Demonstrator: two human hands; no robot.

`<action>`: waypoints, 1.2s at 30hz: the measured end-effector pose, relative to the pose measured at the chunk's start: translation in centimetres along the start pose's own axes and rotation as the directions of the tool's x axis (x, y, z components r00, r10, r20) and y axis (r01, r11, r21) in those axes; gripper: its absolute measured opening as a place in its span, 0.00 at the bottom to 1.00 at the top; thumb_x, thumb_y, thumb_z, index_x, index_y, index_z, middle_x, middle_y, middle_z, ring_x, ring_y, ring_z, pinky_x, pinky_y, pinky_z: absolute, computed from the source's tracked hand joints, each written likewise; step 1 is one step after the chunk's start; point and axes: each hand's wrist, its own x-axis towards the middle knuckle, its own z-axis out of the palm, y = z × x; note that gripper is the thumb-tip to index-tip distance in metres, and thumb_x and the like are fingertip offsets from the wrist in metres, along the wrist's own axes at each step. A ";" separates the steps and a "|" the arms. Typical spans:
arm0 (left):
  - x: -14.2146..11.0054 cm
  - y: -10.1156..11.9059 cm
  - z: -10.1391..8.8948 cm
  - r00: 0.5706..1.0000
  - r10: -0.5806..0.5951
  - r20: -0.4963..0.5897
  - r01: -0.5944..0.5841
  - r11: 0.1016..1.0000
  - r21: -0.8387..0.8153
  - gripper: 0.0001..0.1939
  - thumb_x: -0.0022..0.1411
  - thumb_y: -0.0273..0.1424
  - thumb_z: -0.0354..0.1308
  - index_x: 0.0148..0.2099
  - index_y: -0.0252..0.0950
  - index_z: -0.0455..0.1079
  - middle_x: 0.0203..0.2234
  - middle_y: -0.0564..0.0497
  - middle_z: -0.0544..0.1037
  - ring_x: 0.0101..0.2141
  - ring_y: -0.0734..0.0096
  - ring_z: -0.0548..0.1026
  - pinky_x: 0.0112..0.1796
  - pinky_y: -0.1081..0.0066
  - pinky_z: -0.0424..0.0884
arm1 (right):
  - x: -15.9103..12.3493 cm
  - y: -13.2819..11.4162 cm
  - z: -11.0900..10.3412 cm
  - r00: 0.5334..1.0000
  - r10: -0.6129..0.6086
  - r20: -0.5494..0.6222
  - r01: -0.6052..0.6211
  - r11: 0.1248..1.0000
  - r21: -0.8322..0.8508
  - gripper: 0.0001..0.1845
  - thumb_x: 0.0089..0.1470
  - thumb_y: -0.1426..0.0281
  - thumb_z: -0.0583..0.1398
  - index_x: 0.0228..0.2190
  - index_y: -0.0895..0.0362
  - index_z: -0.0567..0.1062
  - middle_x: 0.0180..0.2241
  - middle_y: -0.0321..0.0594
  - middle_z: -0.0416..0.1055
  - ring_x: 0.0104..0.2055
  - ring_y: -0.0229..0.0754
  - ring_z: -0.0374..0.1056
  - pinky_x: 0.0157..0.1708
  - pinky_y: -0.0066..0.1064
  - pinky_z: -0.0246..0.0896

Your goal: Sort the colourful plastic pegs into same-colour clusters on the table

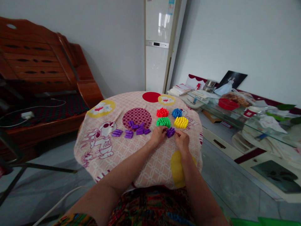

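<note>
Tablecloth (141, 164), patterned. Left hand (159, 135), right hand (182, 140): purple cluster (170, 132) between them, seemingly part-built; whether pinched, cannot tell. Yellow cluster (181, 122), green cluster (163, 122), red cluster (162, 112), blue cluster (177, 113): seemingly done. Loose purple pieces (128, 135), leftward on cloth: seemingly remaining.

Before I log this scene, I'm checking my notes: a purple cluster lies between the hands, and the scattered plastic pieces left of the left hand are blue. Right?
No: the scattered plastic pieces left of the left hand are purple, not blue, as the head view shows. A purple cluster lies between that hand and the right hand.
</note>
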 end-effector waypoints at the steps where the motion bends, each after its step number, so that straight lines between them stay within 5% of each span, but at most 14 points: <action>1: -0.1 0.1 0.1 1.000 -0.003 0.002 0.003 1.000 -0.011 0.17 0.56 0.20 0.55 0.46 0.36 0.77 0.42 0.47 0.81 0.42 0.66 0.77 0.48 0.68 0.71 | 0.0 0.0 0.0 1.000 -0.008 -0.003 0.008 1.000 -0.011 0.16 0.51 0.70 0.54 0.34 0.58 0.82 0.32 0.44 0.79 0.33 0.44 0.71 0.34 0.30 0.59; 11: -0.4 0.1 0.9 0.998 0.059 0.034 -0.060 0.998 0.023 0.26 0.49 0.23 0.60 0.53 0.33 0.72 0.44 0.45 0.79 0.40 0.65 0.76 0.44 0.68 0.72 | 0.0 0.2 0.2 0.999 -0.036 -0.005 0.036 0.998 -0.060 0.16 0.54 0.70 0.54 0.36 0.57 0.81 0.32 0.43 0.79 0.32 0.43 0.70 0.32 0.29 0.58; 28: -0.3 0.5 1.5 1.000 -0.001 0.022 0.003 0.996 -0.084 0.22 0.49 0.26 0.62 0.49 0.33 0.71 0.39 0.48 0.79 0.35 0.70 0.75 0.39 0.70 0.73 | 0.0 0.1 0.1 0.999 -0.042 -0.021 0.041 0.997 -0.069 0.16 0.51 0.69 0.53 0.31 0.58 0.81 0.29 0.45 0.77 0.30 0.44 0.68 0.31 0.31 0.57; 36: -1.1 -0.4 -2.5 0.991 0.032 -0.131 -0.026 0.998 0.049 0.14 0.55 0.27 0.60 0.45 0.33 0.74 0.37 0.47 0.79 0.32 0.72 0.76 0.37 0.73 0.72 | -0.1 0.4 0.3 0.998 -0.004 -0.059 0.005 1.000 0.020 0.20 0.49 0.67 0.52 0.36 0.58 0.82 0.32 0.45 0.79 0.33 0.46 0.70 0.33 0.32 0.60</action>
